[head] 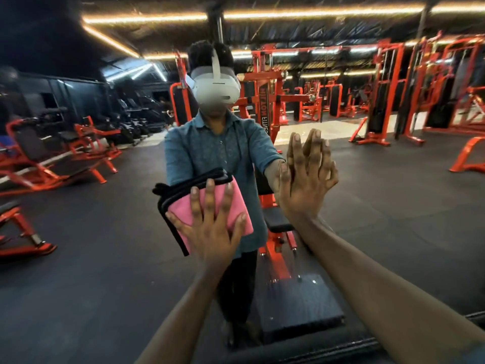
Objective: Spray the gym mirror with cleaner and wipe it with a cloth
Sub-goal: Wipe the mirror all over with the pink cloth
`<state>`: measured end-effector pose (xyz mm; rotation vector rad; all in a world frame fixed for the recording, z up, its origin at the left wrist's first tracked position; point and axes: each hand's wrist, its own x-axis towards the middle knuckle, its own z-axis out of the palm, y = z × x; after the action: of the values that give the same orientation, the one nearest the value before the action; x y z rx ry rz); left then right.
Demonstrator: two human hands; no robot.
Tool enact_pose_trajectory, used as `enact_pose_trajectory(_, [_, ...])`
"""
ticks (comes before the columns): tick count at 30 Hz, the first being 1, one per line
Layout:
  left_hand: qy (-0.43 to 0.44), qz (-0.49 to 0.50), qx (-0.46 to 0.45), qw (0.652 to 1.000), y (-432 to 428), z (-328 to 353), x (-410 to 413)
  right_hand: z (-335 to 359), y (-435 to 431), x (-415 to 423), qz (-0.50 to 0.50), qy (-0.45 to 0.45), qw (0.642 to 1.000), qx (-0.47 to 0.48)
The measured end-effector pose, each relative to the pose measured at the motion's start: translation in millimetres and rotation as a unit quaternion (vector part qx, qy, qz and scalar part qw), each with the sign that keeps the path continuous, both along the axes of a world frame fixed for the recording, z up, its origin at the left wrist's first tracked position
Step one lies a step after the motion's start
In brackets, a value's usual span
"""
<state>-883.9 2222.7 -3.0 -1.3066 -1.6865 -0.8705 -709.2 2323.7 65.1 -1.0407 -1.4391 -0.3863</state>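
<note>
**Flat grip on the cloth, both palms at the mirror**

My left hand (210, 232) has a released, flat grip: fingers straight and spread, pressing the cloth (210, 208) against the mirror (91, 271). The cloth is pink, folded, with a dark edge; my palm covers its lower middle, so I cannot see how far it runs under the hand. Just above it sits its reflection, dark folded layers, touching it along the top edge.

My right hand (301, 190) is also released, fingers straight and slightly fanned, held flat at the glass to the right of the cloth. It meets its own reflection finger to finger, and the two overlap so closely that I cannot sort out every fingertip. It holds nothing.

Both forearms run out of the bottom of the frame, the right one cut off at the lower right corner.

The mirror fills nearly the whole view; its edges are hard to find, apart from a dark strip along the bottom right that may be its frame. In it I see a person in a blue shirt (210, 153) wearing a white headset (216, 88). Behind stand orange machines (388, 88) on a dark floor, blurred towards the sides, and lettering on one reads reversed. I can make out no wet film on the glass.
</note>
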Motion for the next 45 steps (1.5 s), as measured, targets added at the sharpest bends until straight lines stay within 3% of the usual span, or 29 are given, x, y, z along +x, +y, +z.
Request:
enact_pose_trajectory(4, [-0.001, -0.004, 0.022, 1.0, 4.0, 41.7, -3.8, -2.4, 2.9, -0.3, -0.007, -0.01, 1.0, -0.002])
enact_pose_trajectory(8, [-0.066, 0.032, 0.083, 0.994, 12.8, 99.1, 8.5, -5.0, 6.4, -0.2, -0.014, -0.019, 1.0, -0.008])
enact_pose_trajectory(11, [-0.075, 0.034, 0.068, 0.994, 15.4, 65.4, 18.1, -5.0, 6.2, 0.8, -0.009, -0.019, 1.0, -0.007])
enact_pose_trajectory(16, [-0.037, -0.022, -0.034, 0.998, 4.0, -31.9, 20.5, -5.2, 7.2, 1.5, -0.003, -0.027, 1.0, -0.012])
enact_pose_trajectory(21, [-0.038, -0.015, 0.007, 0.999, 9.1, 52.5, 17.1, -0.8, -0.1, 7.1, 0.05, -0.023, 0.998, -0.029])
enact_pose_trajectory(25, [-0.091, 0.014, 0.05, 0.995, 20.7, 119.1, 44.0, 8.7, -10.2, 42.7, 0.128, -0.013, 0.992, -0.001])
enact_pose_trajectory(28, [-0.07, -0.001, 0.019, 0.997, 25.3, 88.2, 61.8, 14.2, -5.2, 73.8, 0.09, 0.019, 0.996, -0.016])
enact_pose_trajectory(33, [-0.012, -0.05, -0.054, 0.997, 32.3, 9.3, 84.4, 1.3, 18.2, 120.4, 0.033, -0.007, 0.998, -0.052])
enact_pose_trajectory(36, [-0.042, -0.025, -0.019, 0.999, 46.9, 28.8, 101.1, -6.1, 36.9, 142.0, 0.023, -0.011, 0.998, -0.06])
enact_pose_trajectory(41, [-0.045, -0.002, 0.048, 0.998, 79.1, 119.4, 149.9, 8.2, 73.9, 187.3, 0.029, -0.011, 0.998, -0.054])
enact_pose_trajectory(45, [-0.084, 0.017, 0.049, 0.995, 92.2, 82.0, 183.0, 26.4, 104.6, 231.2, 0.019, -0.012, 0.999, -0.042])
